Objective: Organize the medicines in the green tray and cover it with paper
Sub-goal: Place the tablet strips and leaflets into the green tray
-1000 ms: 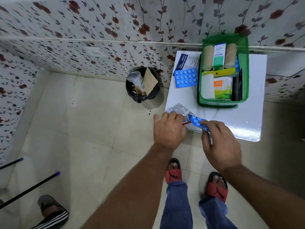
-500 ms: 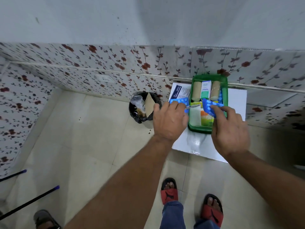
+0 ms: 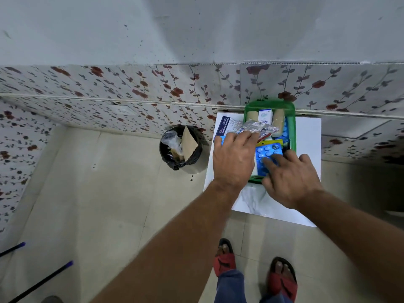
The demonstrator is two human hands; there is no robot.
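The green tray [image 3: 291,127] stands on a white table [image 3: 310,136] against the flowered wall. Inside it are two beige rolls, a white box [image 3: 265,115] and other packs. My left hand [image 3: 234,160] holds a crinkled clear plastic packet [image 3: 258,126] over the tray's left side. My right hand [image 3: 288,178] presses a blue blister pack [image 3: 267,153] down into the tray's near part with its fingers. A second blue blister pack [image 3: 218,139] peeks out under my left hand, beside a printed paper leaflet [image 3: 227,125] on the table.
A black-lined waste bin [image 3: 181,149] with cardboard in it stands on the tiled floor left of the table. Two dark sticks with blue tips [image 3: 43,278] lie at the lower left. My feet in red sandals are below the table edge.
Both hands have moved forward from the table's near edge to the tray. The clear packet is now over the tray, and the blue blister pack has gone down into it.
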